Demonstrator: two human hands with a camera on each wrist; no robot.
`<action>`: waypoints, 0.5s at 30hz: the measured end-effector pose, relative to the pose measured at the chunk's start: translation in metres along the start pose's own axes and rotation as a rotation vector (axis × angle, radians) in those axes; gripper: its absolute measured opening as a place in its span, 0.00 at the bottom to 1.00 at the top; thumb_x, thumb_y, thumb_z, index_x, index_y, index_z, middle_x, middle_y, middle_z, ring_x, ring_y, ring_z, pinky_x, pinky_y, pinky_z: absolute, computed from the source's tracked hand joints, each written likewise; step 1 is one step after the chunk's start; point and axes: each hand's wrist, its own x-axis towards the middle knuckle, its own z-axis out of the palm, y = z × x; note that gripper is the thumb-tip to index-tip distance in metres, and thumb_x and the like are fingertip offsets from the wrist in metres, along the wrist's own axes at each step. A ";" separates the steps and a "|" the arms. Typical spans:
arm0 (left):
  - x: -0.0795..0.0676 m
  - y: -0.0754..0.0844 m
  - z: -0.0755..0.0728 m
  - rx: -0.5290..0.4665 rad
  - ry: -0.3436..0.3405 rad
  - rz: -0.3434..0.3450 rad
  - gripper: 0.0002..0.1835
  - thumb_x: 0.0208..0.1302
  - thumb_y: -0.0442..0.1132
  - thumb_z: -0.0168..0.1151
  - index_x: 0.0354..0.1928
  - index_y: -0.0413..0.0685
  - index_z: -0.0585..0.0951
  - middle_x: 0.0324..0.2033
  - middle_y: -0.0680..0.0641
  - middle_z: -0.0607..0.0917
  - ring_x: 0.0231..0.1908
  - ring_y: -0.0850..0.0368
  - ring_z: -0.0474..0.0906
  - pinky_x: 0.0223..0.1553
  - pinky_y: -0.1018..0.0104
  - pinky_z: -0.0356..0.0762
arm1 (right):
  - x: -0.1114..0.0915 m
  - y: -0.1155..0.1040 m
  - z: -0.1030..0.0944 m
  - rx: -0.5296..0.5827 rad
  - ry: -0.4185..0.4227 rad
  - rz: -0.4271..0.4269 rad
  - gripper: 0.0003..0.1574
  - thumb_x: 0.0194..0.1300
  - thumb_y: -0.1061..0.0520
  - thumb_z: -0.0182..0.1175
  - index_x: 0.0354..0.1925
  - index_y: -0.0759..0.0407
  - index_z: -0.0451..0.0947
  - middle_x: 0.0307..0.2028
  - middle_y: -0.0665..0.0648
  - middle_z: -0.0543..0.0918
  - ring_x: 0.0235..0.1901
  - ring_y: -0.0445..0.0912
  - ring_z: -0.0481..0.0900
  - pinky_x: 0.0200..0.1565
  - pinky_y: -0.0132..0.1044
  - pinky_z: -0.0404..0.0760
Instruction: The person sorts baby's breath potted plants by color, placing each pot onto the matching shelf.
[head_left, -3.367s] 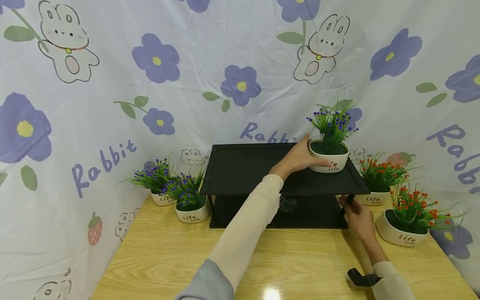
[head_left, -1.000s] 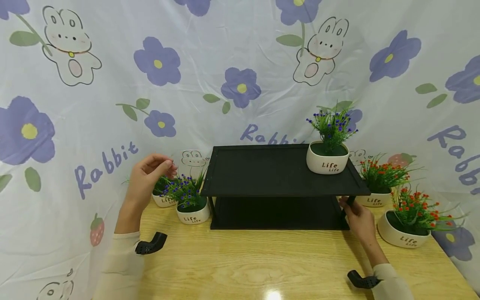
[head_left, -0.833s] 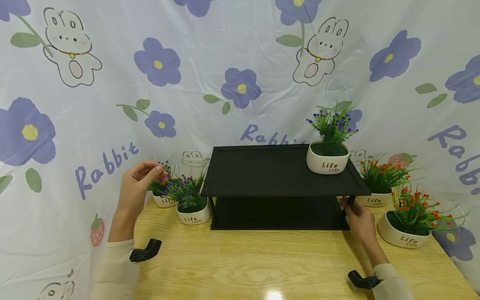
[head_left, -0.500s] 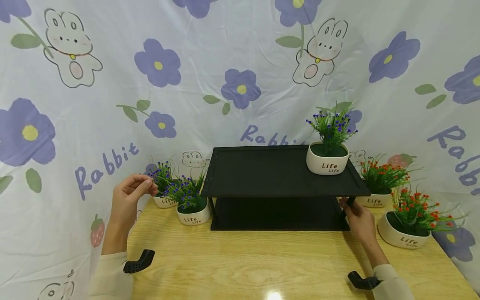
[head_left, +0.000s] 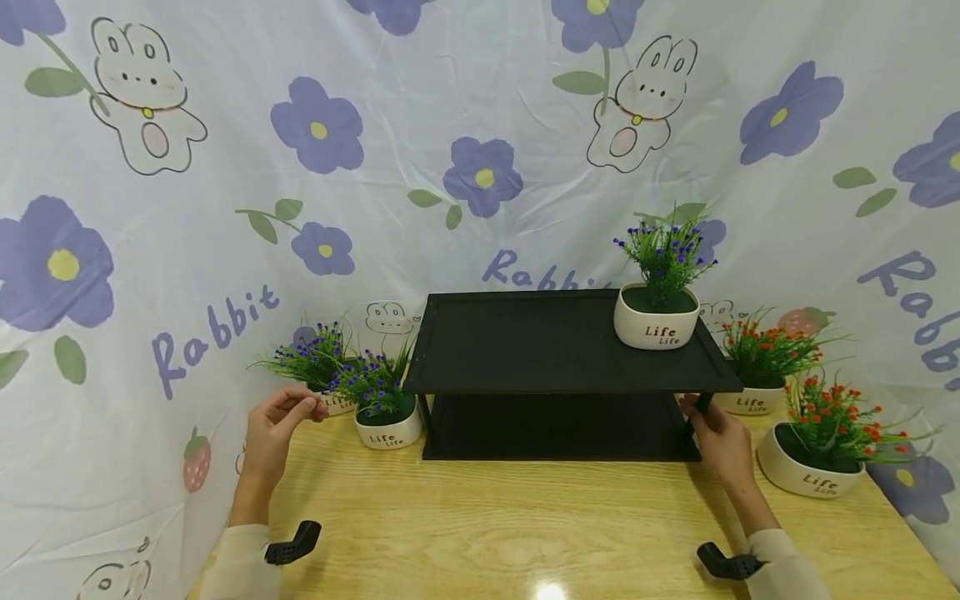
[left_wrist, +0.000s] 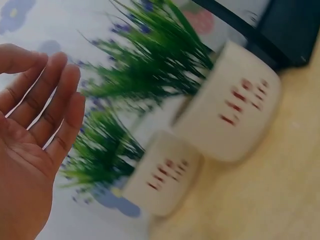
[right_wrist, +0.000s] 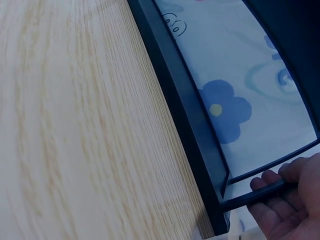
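Observation:
My left hand [head_left: 272,429] hovers at the left end of the table with fingers loosely bent and nothing in them. It is right in front of the back potted plant [head_left: 315,358], a cream "Life" pot with purple flowers, and overlaps its pot. A second purple potted plant [left_wrist: 225,107] stands beside that one, nearer the shelf. In the right wrist view the fingers of my right hand [right_wrist: 287,200] curl round a thin black post [right_wrist: 257,195] at the right front of the two-tier shelf [head_left: 502,342]. One purple potted plant [head_left: 658,325] sits upright on the top tier's right end.
Two potted plants with orange-red flowers, one behind [head_left: 761,392] and one in front [head_left: 813,467], stand right of the shelf. Bare wooden tabletop [head_left: 480,525] stretches in front. A printed cloth [head_left: 405,83] hangs behind and along the left side.
My left hand has let go of the purple potted plant on the top tier, swung over to the left and sunk lower by the left plants. My right hand keeps its grip on the post.

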 end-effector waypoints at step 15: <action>-0.018 -0.061 0.022 0.271 -0.092 -0.219 0.25 0.70 0.31 0.57 0.67 0.36 0.67 0.61 0.33 0.73 0.60 0.41 0.74 0.48 0.82 0.75 | 0.000 0.003 0.001 0.014 0.003 -0.020 0.26 0.76 0.42 0.49 0.61 0.51 0.78 0.50 0.59 0.86 0.36 0.11 0.64 0.35 0.19 0.72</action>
